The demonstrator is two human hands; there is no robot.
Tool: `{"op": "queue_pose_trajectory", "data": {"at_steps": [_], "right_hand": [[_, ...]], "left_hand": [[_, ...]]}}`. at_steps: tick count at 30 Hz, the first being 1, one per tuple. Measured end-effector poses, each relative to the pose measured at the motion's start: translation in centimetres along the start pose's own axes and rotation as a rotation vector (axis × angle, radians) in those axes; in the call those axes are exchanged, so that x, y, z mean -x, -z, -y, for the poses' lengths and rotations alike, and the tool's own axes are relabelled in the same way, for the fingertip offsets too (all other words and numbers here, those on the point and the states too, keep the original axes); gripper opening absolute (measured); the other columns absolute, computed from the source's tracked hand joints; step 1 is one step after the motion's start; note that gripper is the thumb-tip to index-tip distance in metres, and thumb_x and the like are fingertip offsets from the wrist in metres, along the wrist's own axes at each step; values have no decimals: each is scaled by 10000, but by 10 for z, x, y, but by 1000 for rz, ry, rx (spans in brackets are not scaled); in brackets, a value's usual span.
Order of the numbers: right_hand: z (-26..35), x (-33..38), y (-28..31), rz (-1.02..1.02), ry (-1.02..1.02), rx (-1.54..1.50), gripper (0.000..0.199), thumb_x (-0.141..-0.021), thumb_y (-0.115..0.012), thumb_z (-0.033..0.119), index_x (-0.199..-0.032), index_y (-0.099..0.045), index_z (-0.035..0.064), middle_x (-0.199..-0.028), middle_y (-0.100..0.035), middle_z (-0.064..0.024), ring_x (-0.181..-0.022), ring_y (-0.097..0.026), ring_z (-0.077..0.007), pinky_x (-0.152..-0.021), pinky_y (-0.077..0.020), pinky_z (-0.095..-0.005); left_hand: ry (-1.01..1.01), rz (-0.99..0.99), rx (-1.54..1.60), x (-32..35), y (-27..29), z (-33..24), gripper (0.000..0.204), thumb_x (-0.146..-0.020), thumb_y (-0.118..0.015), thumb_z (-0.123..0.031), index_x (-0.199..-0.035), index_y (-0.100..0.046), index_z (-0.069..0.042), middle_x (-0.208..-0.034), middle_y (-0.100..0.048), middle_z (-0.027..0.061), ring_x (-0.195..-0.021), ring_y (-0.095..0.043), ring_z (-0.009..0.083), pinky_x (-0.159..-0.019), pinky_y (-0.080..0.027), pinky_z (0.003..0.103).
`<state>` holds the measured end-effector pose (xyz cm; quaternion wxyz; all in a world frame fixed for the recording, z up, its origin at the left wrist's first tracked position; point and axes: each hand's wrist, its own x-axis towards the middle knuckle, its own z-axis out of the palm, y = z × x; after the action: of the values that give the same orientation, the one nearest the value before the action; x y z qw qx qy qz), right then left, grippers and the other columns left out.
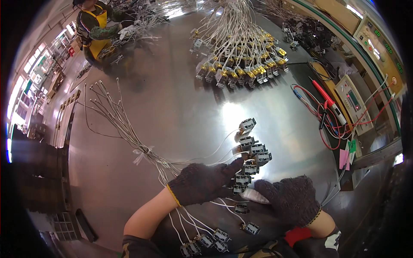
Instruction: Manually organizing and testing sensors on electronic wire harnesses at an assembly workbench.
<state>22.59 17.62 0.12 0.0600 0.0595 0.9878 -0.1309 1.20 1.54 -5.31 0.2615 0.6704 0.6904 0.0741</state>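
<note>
"Where are your hands?"

"My left hand (202, 184), in a dark knitted glove with a yellow edge at the cuff, lies across the white cables (122, 127), its fingertips against an uneven column of small black-and-grey box-shaped connectors (259, 149). The fingers are bent; I can't tell whether they pinch anything."

"And the other?"

"My right hand (294, 198), gloved alike, is curled just right of the column's lower end. A whitish tapered piece (255, 196) points from it toward the lowest connectors. I can't tell whether I'm gripping that or it covers a finger."

"So the connectors sit between your hands?"

"The column does, running up and away from the gap between them. A lower cluster (204, 241) of the same kind lies nearer my body, below my left hand, with two more to its right. Left of my left hand, a clear plastic tie (142, 154) gathers the cables, whose loose ends fan out over the shiny metal tabletop (159, 94)."

"Farther out?"

"Ahead, a big pile of yellow-marked metal connectors (245, 71) on white wires. To the right, a red pen-shaped probe (322, 91) beside a cream meter box (354, 102). At far left, a co-worker in a yellow apron (101, 20)."
</note>
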Motion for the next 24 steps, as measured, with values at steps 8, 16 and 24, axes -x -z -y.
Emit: {"op": "queue_pose_trajectory", "data": {"at_steps": [8,16,24], "right_hand": [[-19,7,0,9,132,237,429,-980,-591,517,-1257,-704,210,-708,-707,-67,-522,-678,-229,-425,-473,-411],[-17,-4,-11,-177,167,12,326,-948,-667,460,-1179,-706,233,-703,-680,-51,-557,-669,-257,-489,-507,-422],[-23,-9,-10,-156,146,-4,302,-950,-659,484,-1032,-655,193,-657,-652,-75,-571,-676,-306,-489,-500,-452]], "left_hand": [[-30,-71,-7,-7,-9,-4,897,-949,-650,-546,-1647,-262,-137,-1279,-680,172,-854,-718,389,-693,-581,465],[-72,-209,-50,8,-8,9,791,-945,-688,-392,-1614,-353,-135,-1191,-721,172,-742,-717,398,-651,-572,491],[-20,-156,-96,2,-6,5,885,-918,-684,-572,-1610,-356,-128,-1261,-700,140,-895,-727,352,-713,-569,444]]}}
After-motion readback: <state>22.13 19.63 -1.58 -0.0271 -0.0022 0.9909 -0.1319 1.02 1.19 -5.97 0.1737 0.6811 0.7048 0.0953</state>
